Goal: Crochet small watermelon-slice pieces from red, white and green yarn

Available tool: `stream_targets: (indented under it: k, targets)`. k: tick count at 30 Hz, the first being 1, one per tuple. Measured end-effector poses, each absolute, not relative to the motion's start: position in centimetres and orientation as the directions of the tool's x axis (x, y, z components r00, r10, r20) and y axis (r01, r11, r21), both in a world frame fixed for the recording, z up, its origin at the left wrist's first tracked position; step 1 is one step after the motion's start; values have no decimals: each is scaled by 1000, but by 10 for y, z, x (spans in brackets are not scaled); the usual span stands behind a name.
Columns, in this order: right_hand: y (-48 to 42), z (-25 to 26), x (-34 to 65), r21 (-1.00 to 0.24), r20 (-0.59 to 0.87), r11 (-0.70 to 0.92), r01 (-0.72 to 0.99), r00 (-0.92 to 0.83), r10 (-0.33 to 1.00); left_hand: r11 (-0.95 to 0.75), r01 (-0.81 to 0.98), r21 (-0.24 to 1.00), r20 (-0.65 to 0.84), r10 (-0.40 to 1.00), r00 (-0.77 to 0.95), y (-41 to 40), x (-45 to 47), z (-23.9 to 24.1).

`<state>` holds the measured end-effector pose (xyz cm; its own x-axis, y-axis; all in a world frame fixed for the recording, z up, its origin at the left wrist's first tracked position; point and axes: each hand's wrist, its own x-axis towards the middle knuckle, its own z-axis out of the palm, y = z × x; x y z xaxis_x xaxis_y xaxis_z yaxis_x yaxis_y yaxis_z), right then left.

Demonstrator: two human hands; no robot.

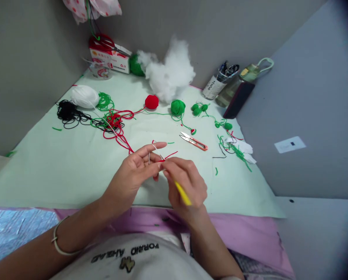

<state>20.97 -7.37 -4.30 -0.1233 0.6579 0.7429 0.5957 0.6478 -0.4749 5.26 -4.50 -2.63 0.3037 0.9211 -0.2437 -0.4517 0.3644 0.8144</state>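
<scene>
Your right hand (185, 182), pinched shut on the yellow hook (183, 193) (handle slanting toward you), meets the red yarn (170, 154) looped over your half-open left hand (137, 171).

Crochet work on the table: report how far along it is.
Looks done: several small green balls and a red ball lie finished on the pale green mat. In hand: the right hand works a yellow hook into red yarn looped over the left hand; only a few strands show, so this piece has barely begun. Left: stuffing and loose yarn lie unused.
</scene>
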Motion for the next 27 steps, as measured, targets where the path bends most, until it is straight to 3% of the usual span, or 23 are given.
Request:
stream_targets:
  k: [1,3,6,8,17,19,23,25,27]
  targets:
    - [-74,-45,209,-435,758,644,629,-130,639,413,-474,777,-270,900,341,-45,53,-26]
    - [-72,-45,208,-526,745,615,588,-30,666,514,-505,694,-319,847,424,-44,52,-25]
    - [-68,-40,208,-778,613,555,293,163,773,548,-533,645,-345,831,437,-43,51,-24]
    - [-65,-37,208,-846,532,511,152,184,827,510,-536,673,-325,854,405,-43,50,-23]
    - [-64,-33,204,-862,498,467,196,157,853,410,-483,774,-247,897,366,-46,55,-25]
    - [-66,-37,204,-777,593,537,330,97,799,391,-502,771,-246,911,330,-46,57,-26]
    - [-68,-47,205,-451,766,635,627,-93,636,451,-549,704,-294,889,352,-44,58,-28]
    - [-67,-48,206,-507,762,635,583,-41,647,518,-559,647,-330,852,407,-42,56,-29]
    - [-66,-45,209,-698,680,586,411,124,723,540,-564,624,-352,839,414,-40,53,-28]
